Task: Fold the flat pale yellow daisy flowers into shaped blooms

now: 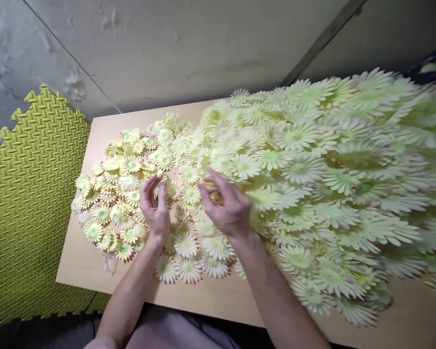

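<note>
The left hand (155, 208) and right hand (230, 208) are above the table (76, 261), fingers curled toward thumbs; whether either grips anything cannot be told. Small flowers (128, 182) lie left of the left hand; larger flowers (300, 169) spread rightward, nearer the right.

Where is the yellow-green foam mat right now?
In the head view, the yellow-green foam mat is at the far left, along the left edge of the table, beyond the flowers near the left hand.
</note>
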`<action>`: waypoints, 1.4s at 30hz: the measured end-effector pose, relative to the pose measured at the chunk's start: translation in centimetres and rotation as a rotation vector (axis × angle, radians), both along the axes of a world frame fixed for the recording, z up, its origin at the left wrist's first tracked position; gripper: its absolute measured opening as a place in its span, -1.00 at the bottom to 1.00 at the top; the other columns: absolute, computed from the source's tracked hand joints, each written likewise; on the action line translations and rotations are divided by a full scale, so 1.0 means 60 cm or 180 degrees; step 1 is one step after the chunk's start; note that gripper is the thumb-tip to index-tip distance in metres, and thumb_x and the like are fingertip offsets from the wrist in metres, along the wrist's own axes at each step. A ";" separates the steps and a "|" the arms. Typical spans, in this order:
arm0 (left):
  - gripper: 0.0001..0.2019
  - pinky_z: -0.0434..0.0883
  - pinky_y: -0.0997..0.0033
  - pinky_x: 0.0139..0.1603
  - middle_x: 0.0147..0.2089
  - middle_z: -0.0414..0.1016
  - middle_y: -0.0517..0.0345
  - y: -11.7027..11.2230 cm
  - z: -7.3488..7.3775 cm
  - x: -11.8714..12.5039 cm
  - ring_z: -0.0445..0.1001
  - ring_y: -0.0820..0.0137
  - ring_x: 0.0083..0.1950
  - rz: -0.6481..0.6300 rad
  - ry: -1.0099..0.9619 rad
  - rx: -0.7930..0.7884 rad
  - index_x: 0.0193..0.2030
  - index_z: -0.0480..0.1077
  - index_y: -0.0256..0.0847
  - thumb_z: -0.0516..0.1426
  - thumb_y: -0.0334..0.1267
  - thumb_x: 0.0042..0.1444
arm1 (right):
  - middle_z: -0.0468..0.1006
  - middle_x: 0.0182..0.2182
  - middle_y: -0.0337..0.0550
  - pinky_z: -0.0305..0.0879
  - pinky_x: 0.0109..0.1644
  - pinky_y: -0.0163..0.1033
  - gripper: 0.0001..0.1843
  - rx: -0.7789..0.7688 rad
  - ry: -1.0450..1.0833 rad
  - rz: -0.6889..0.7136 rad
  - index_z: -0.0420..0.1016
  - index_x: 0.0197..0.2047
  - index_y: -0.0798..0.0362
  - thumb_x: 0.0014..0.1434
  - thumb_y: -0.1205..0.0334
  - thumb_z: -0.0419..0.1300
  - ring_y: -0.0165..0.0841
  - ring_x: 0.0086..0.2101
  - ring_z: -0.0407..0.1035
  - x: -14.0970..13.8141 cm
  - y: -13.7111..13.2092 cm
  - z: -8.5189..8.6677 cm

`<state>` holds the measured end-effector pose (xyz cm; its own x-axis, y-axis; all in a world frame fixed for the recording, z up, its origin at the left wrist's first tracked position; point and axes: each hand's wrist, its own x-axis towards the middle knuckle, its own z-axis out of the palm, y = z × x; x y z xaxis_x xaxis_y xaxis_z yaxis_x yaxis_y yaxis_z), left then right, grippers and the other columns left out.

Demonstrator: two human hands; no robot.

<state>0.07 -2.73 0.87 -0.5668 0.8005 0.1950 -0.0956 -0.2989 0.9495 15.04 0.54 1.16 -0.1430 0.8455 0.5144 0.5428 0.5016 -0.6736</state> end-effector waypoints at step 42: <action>-0.78 0.57 0.28 0.00 -0.05 0.55 0.05 0.001 -0.016 -0.007 0.57 0.39 -0.06 0.0302 0.0458 -0.0306 -0.05 0.46 -0.14 0.20 -0.15 0.20 | 0.67 -0.25 -0.05 0.55 -0.20 -0.07 -0.71 -0.1861 -0.0390 0.2087 0.65 -0.13 0.04 0.19 0.06 0.25 -0.26 -0.29 0.55 -0.072 0.098 0.114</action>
<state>-0.34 -2.67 -0.11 -0.6125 0.7636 0.2046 0.0675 -0.2074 0.9759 10.71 6.41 8.01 -0.7167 0.6970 -0.0249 0.3521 0.3307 -0.8756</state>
